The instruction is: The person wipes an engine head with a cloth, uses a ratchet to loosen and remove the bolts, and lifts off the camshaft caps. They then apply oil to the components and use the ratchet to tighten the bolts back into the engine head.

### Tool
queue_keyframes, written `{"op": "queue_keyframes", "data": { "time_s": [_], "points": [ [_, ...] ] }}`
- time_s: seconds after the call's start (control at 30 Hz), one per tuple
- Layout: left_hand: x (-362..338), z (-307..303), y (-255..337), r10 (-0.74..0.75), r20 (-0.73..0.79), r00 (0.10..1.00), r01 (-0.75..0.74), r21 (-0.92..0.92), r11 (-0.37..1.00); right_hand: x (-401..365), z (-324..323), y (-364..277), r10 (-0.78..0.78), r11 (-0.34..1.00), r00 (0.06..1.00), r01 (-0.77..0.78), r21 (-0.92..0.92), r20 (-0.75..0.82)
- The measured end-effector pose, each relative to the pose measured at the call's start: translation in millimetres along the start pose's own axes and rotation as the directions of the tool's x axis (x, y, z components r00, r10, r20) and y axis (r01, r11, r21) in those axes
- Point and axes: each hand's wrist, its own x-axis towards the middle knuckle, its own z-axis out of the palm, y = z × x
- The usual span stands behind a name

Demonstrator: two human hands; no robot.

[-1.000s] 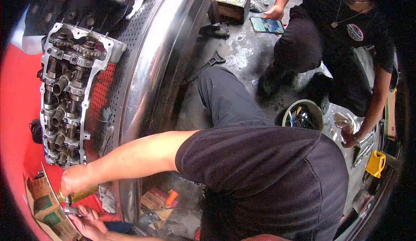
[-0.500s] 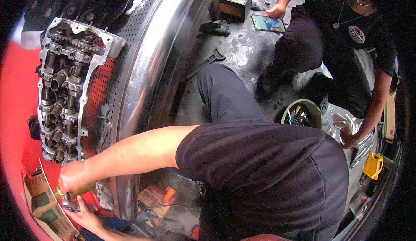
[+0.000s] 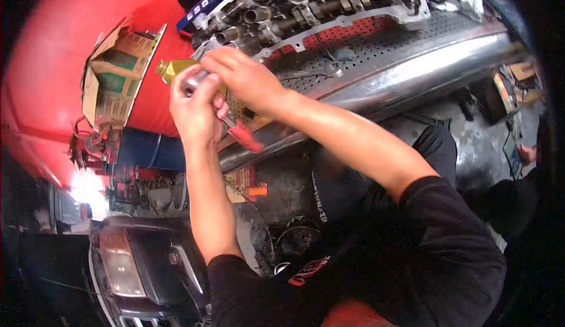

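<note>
My left hand (image 3: 197, 109) is closed around a ratchet (image 3: 244, 136) with a red handle and a silver head. The handle, smeared by motion, sticks out below the palm. My right hand (image 3: 244, 80) meets the left at the silver head, its fingers curled in; what they pinch is hidden. Behind both hands lies a yellow bottle (image 3: 173, 68), partly covered. Just beyond them, a cylinder head (image 3: 306, 12) with exposed camshafts rests on the perforated metal bumper (image 3: 394, 50). A wrench (image 3: 312, 75) lies on that bumper, near my right forearm.
An opened cardboard box (image 3: 120, 80) stands on the red surface at the left. A blue box (image 3: 206, 6) touches the far end of the cylinder head. Below left is a dark vehicle front (image 3: 150, 262). At the right edge, another person's hand (image 3: 527, 153) is near a phone (image 3: 512, 156).
My view has swung round, so the cylinder head now appears at the top and both forearms show. My hands stay together at the ratchet, whose red handle has come into sight.
</note>
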Motion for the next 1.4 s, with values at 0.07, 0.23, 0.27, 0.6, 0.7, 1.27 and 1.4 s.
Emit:
{"op": "queue_keyframes", "data": {
  "time_s": [0.07,0.23,0.27,0.6,0.7,1.27,1.4],
  "points": [
    [18.7,-1.8,4.5,0.051,-0.014,0.999,-0.048,0.154,0.987,-17.9,-9.2,-6.8,0.074,0.996,0.997,-0.073,-0.043,0.015],
    [46.9,-42.8,0.7,0.216,0.130,0.968,-0.253,0.476,0.842,-75.7,-33.2,-33.7,0.127,0.988,0.949,-0.146,0.046,0.290],
    [48.8,-43.5,0.3,0.291,0.187,0.938,-0.345,0.571,0.745,-73.7,-33.5,-33.0,0.136,0.985,0.945,-0.161,0.061,0.297],
    [17.5,-19.5,-0.9,0.023,-0.099,0.995,-0.032,-0.097,0.995,-82.9,-48.1,-45.2,0.290,0.926,0.913,-0.343,0.156,0.287],
    [4.0,-24.6,-6.8,0.076,-0.171,0.982,-0.092,-0.089,0.992,-89.0,-57.7,-37.8,0.263,0.936,0.912,-0.320,0.147,0.315],
    [-2.0,-36.8,-12.2,0.245,0.098,0.965,-0.261,0.482,0.837,-16.8,-19.5,-20.5,-0.014,0.988,0.977,0.045,-0.145,0.212],
    [7.0,-45.9,14.2,0.320,0.545,0.775,-0.591,0.804,0.065,9.3,0.5,-3.3,-0.085,0.993,0.975,0.101,-0.067,0.206]
  ]
}}
